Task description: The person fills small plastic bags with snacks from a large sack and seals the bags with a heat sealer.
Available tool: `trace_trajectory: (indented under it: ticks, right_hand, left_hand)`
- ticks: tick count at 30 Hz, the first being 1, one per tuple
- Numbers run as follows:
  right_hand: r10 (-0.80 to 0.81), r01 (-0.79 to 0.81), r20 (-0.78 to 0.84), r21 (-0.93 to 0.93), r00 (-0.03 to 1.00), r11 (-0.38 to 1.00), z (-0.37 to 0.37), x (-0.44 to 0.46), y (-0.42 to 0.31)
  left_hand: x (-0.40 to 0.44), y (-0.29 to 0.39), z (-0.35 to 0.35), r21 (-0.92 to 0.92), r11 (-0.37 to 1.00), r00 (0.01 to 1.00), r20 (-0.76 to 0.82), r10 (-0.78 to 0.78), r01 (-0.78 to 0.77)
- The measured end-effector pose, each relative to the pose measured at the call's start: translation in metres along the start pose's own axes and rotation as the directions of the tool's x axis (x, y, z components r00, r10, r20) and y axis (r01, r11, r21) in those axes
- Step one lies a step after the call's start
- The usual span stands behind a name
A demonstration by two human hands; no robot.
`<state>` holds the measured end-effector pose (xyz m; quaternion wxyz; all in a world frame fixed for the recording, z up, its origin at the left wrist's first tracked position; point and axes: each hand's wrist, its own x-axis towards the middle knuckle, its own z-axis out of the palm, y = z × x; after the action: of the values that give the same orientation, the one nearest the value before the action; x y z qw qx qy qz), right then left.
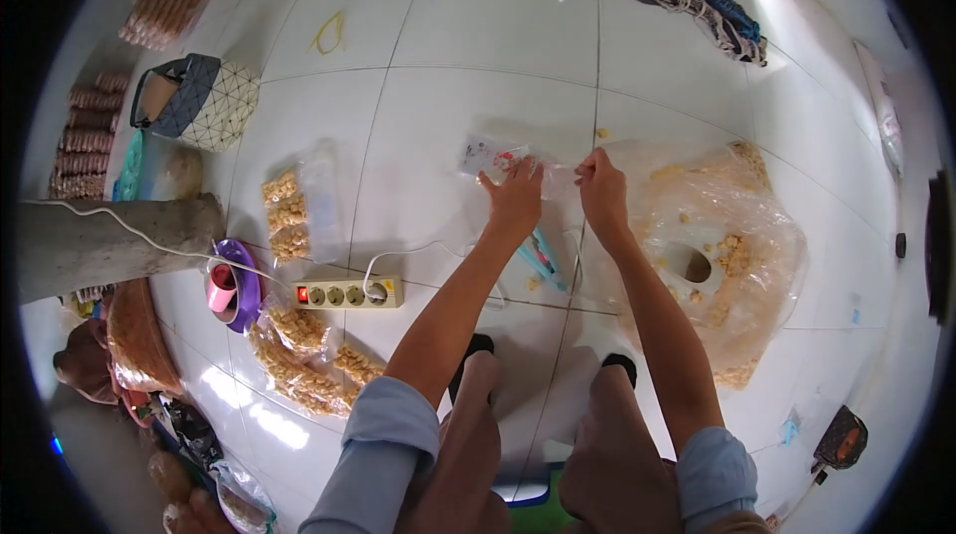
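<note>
Your printed clear plastic packet (483, 158) lies on the tiled floor in front of you, partly under your left hand (516, 194), which is open, palm down, fingers spread on the film. Your right hand (603, 198) is curled just to the right, its fingertips drawn together; whether they pinch an edge of film, you cannot tell from here. The packet looks very light, limp and rather slippery, so it should crease or slide easily; a flat press on the printed face and a fingertip hold at an edge would suit it, and any crisp pieces inside such film would probably crush under a hard squeeze. Just nearer than your left hand, a teal long-handled tool (541, 257) lies partly behind your forearm, with white cord (418, 249) close by that could snag a sleeve. To the right, a large clear bag (772, 260) with loose snack pieces spreads close to your right forearm, crowding that side. To the left are a power strip (386, 293), filled snack packets (288, 215) and, nearer, more bagged snacks (299, 375).
</note>
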<state>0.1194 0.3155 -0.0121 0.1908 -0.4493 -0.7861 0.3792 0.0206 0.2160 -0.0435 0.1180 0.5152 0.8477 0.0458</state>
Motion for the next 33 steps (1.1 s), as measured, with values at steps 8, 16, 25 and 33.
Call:
trace_trajectory:
  ticks: [8, 16, 25, 33]
  right_hand:
    - [0.018, 0.091, -0.191, 0.547, 0.981, 0.832, -0.126, -0.018, -0.067]
    - [-0.093, 0.254, -0.245, 0.79, 0.965, 0.558, -0.212, -0.079, -0.157]
    - [-0.203, 0.314, -0.274, 0.461, 0.94, 0.83, -0.234, -0.161, -0.148]
    - [-0.295, 0.315, -0.145, 0.653, 0.945, 0.689, -0.243, -0.175, -0.184]
  left_hand:
    - [-0.012, 0.016, -0.033, -0.348, 0.932, 0.994, 0.016, -0.107, 0.105]
    - [-0.07, 0.116, -0.262, -0.897, -0.398, 0.966, 0.102, 0.238, 0.193]
    - [-0.157, 0.131, -0.296, -0.892, -0.219, 0.914, -0.358, -0.19, -0.395]
    - [-0.18, 0.127, -0.286, -0.874, 0.263, 0.912, -0.398, 0.096, -0.409]
